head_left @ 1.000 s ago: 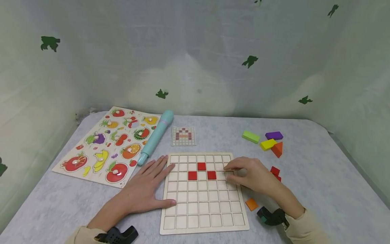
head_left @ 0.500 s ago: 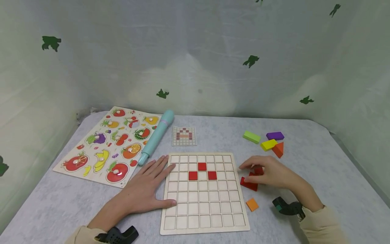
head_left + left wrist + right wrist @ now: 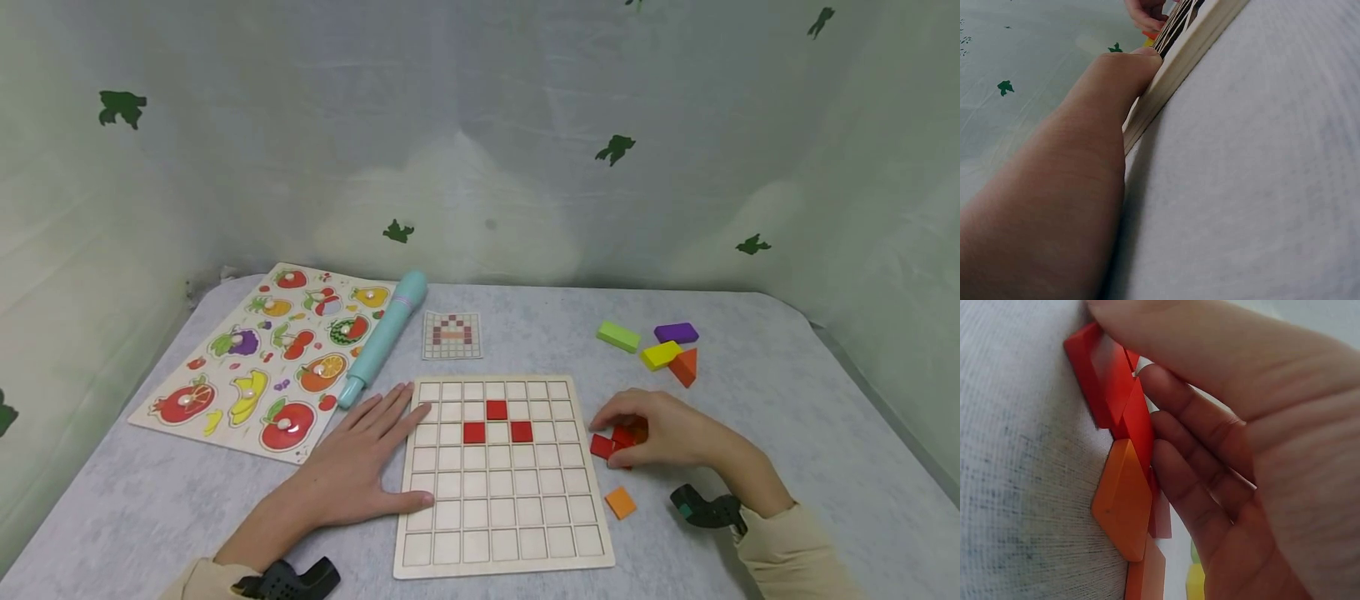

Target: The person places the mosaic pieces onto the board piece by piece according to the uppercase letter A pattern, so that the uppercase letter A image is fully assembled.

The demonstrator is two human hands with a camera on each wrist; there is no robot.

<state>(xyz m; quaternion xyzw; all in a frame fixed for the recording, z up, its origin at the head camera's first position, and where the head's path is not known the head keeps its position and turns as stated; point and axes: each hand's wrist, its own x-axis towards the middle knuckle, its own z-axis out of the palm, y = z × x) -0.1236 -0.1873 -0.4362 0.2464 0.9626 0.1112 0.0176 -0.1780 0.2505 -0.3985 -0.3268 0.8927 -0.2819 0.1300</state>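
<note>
My left hand (image 3: pixel 352 471) lies flat with spread fingers along the left side of a wooden grid board (image 3: pixel 450 508); its fingertips and thumb touch the board's edge. In the left wrist view the thumb (image 3: pixel 1125 72) rests on the board's rim (image 3: pixel 1172 81). Three red squares (image 3: pixel 497 410) sit in the grid's upper cells. Right of the board, my right hand (image 3: pixel 667 429) curls its fingers and thumb round a cluster of red tiles (image 3: pixel 602 446). In the right wrist view the thumb overlaps a red tile (image 3: pixel 1094 375), several fingers touch red pieces behind it, and the index fingertip is hidden.
An orange tile (image 3: pixel 620 502) lies beside the board. Farther back are green (image 3: pixel 618 337), yellow (image 3: pixel 660 356), purple (image 3: pixel 676 332) and orange-red (image 3: pixel 684 367) blocks. A pattern card (image 3: pixel 452 335) lies behind the board. At left are a teal stick (image 3: pixel 384 337) and a fruit puzzle (image 3: pixel 255 342).
My right hand has moved from the board's right edge rightward to the red tiles, which have shifted beneath its fingers over the last half second. The left hand has stayed in place.
</note>
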